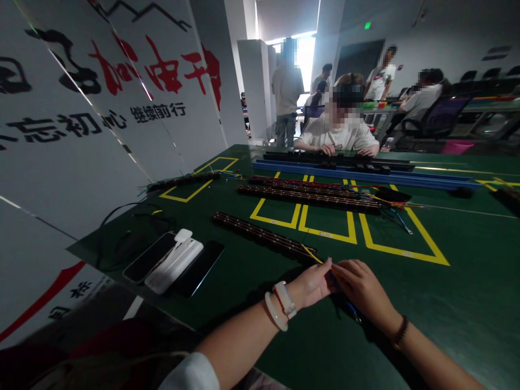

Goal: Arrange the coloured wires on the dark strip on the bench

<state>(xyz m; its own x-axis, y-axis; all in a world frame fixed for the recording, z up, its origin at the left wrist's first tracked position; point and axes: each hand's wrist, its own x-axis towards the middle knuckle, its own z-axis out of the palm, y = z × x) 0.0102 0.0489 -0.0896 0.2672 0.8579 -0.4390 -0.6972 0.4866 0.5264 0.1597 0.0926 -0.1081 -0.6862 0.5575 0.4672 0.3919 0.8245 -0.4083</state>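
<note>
My left hand and my right hand meet close to the near edge of the green table. Both are closed in a pinch on thin coloured wires, a yellow one showing between the fingertips and a blue one trailing under my right hand. The wires run from the near end of a long dark terminal strip lying diagonally just beyond my hands. A white watch and a pale bracelet are on my left wrist, a dark bead bracelet on my right.
Two phones and a white power bank lie at the left. More dark strips and blue rails cross yellow floor-tape boxes further out. A seated person works opposite; others stand behind. White printed panels wall the left.
</note>
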